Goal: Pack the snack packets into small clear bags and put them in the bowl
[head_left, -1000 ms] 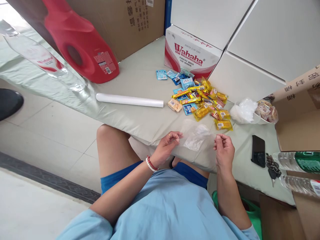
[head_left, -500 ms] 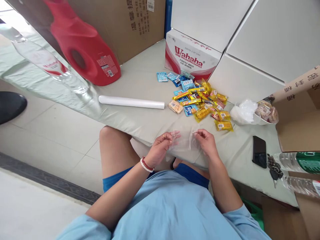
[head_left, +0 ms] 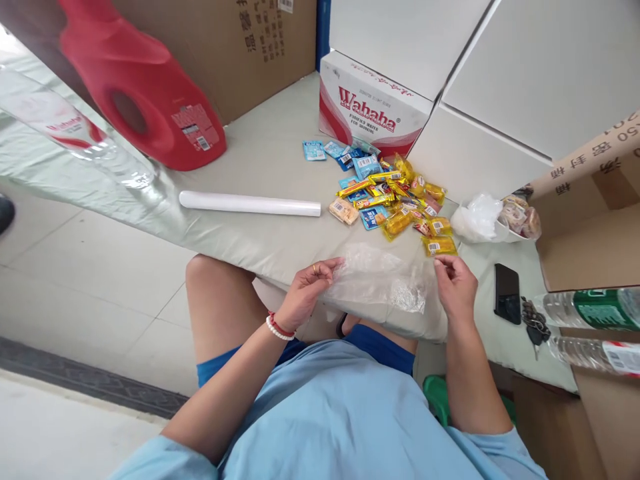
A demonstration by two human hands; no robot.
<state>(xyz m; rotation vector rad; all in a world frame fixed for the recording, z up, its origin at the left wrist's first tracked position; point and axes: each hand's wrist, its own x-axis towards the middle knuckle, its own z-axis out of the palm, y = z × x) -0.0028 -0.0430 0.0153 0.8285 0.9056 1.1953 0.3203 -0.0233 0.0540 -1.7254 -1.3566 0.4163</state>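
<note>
A thin clear plastic bag (head_left: 373, 277) stretches out above the front edge of the cloth-covered bench, crumpled and shiny toward its right end. My left hand (head_left: 307, 293) pinches its left end between thumb and fingers. At the far right side of the bag, my right hand (head_left: 456, 287) is closed in a pinch; the film at its fingertips is faint and hard to make out. Just beyond the bag lies a pile of small packaged snacks, with yellow packets (head_left: 399, 222), blue sachets (head_left: 367, 167) and a beige wrapped piece (head_left: 343, 211).
A white roll (head_left: 250, 203) lies left of the snacks. Behind stand a Wahaba carton (head_left: 375, 110) and a red jug (head_left: 165, 100); a water bottle (head_left: 80, 130) lies at left. On the right are a bowl with white plastic (head_left: 477, 219), a phone (head_left: 507, 293), keys (head_left: 535, 327) and bottles (head_left: 600, 310).
My right hand has moved to the right, away from my left hand, and the plastic bag is spread wider between them. The camera view has shifted slightly.
</note>
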